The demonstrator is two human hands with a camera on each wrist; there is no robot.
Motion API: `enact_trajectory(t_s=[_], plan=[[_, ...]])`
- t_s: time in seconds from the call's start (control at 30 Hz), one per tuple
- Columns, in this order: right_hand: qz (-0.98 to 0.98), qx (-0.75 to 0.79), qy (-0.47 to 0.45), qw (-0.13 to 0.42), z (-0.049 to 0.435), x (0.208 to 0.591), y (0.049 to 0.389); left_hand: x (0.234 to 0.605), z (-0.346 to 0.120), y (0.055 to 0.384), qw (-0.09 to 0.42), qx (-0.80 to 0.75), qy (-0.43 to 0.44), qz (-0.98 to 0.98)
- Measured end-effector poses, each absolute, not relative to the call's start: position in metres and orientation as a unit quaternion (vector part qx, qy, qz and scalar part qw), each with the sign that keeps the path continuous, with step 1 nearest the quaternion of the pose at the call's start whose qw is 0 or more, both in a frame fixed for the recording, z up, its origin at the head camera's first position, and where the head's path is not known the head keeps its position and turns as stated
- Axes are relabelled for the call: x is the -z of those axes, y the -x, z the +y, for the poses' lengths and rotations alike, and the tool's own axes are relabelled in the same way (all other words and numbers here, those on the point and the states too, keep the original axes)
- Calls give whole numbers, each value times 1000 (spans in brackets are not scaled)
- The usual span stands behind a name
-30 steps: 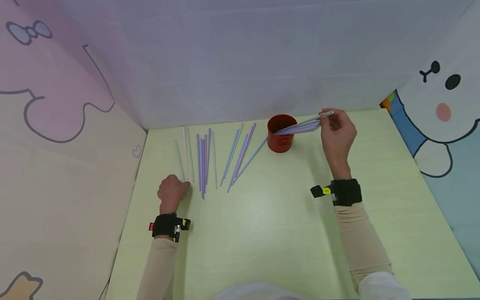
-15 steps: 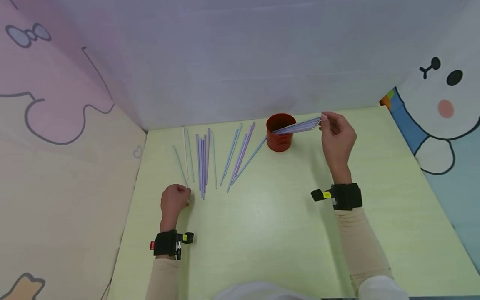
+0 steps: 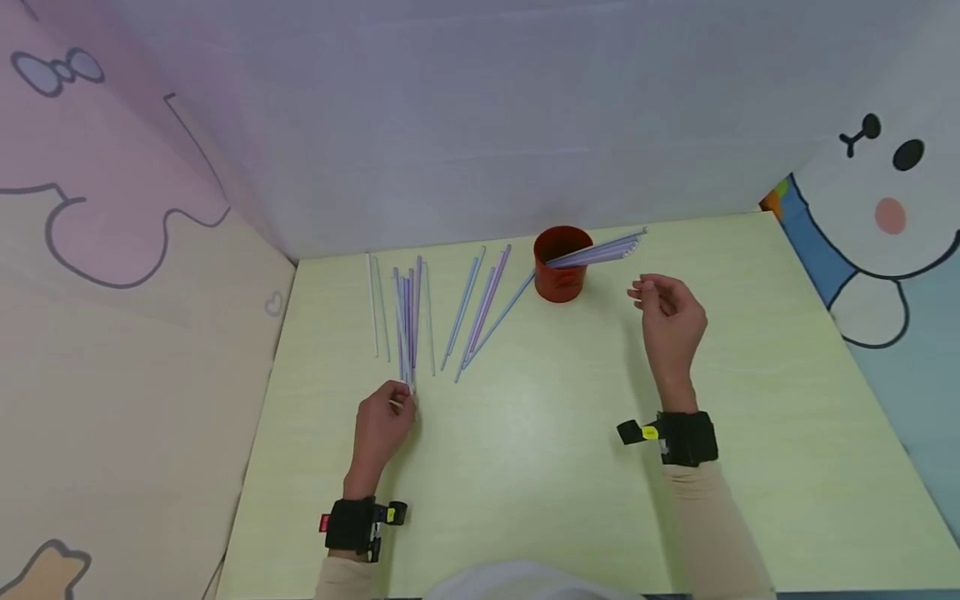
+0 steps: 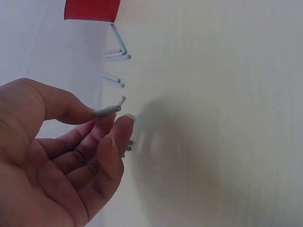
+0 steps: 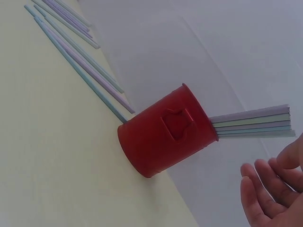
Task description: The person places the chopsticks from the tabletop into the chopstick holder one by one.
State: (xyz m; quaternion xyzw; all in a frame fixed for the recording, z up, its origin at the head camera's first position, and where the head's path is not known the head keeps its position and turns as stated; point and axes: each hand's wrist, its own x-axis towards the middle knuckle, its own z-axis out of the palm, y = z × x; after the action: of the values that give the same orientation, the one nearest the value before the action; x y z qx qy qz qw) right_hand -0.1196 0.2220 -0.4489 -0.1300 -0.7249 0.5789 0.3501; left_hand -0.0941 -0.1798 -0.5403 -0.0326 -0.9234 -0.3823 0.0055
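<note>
Fingers of the left hand curl around the near end of a pale blue straw, pinched between thumb and fingertips, as the left wrist view shows plainly; in the head view that hand sits at about seven o'clock on the table, right at the near tips of the straws. Largest of all is the light green table, walled in by pastel panels with cartoon drawings. Next comes the red cup, standing upright at about twelve o'clock near the back edge, with a bundle of purple and green straws leaning out of its mouth toward two o'clock. The right hand hovers just at four o'clock from that bundle, clear of it, its fingers loosely bent and grasping nothing; the right wrist view shows the fingertips apart from the straw ends. At ten to eleven o'clock lie the loose straws flat on the table, purple, blue and white, roughly parallel, and a second slanted group lies between them and the cup, its longest straw reaching the cup's base. Black wrist straps sit on both forearms.
</note>
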Motion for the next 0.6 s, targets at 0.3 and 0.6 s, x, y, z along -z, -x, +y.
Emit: enact_trajectory(t_s=[0.3, 0.6], plan=[[-737, -592, 114, 306, 201, 458, 102, 538, -149, 91, 50, 345, 146, -926], [-721, -653, 25, 231, 170, 468, 93, 538, -114, 79, 82, 298, 250, -917]])
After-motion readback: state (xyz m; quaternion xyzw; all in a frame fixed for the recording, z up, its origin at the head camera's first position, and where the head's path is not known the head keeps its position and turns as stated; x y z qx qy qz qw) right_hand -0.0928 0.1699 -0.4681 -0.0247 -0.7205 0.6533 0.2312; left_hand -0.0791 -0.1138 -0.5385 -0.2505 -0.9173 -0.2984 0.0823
